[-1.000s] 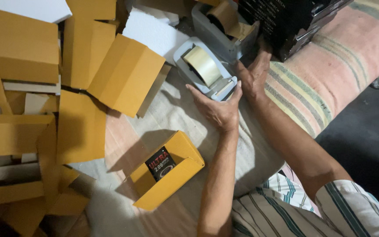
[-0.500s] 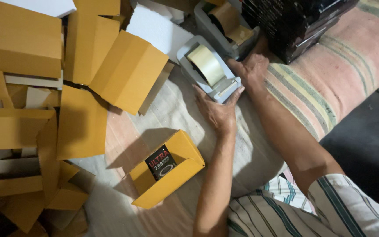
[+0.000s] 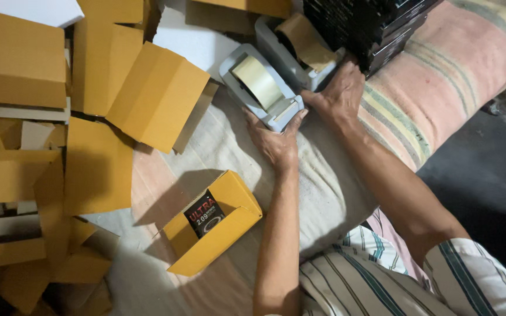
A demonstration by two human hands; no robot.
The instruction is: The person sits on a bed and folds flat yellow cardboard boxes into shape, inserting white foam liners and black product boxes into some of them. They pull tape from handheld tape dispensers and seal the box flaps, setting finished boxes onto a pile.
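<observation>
Both hands on the near grey tape dispenser (image 3: 263,88). My left hand (image 3: 276,140) sits at its near end, fingers spread against the base and lower side, thumb tip up by the cutter end. Grip is loose, fingers apart and not wrapped around it. My right hand (image 3: 339,93) is on the dispenser's right side, fingers bent against the body; can't tell whether that grip is actually clamped or just resting.

The dispenser holds a roll of tan tape (image 3: 257,82), tilted, roll facing up toward the camera. It sits on a beige cloth (image 3: 218,146).

Just past the right hand: a second grey dispenser (image 3: 291,44) with a brown roll, touching or nearly touching the first one. Right of that, beside the right-hand fingertips, a stack of black boxes (image 3: 370,26) on a striped pink blanket (image 3: 440,82).

Near side of the left hand, left of the forearm: an open yellow carton (image 3: 215,225) with a small black packet (image 3: 204,213) upright inside.

Further left of the left hand: a pile of flat and folded yellow cartons (image 3: 89,105), with one white sheet (image 3: 197,44) behind the dispenser.
</observation>
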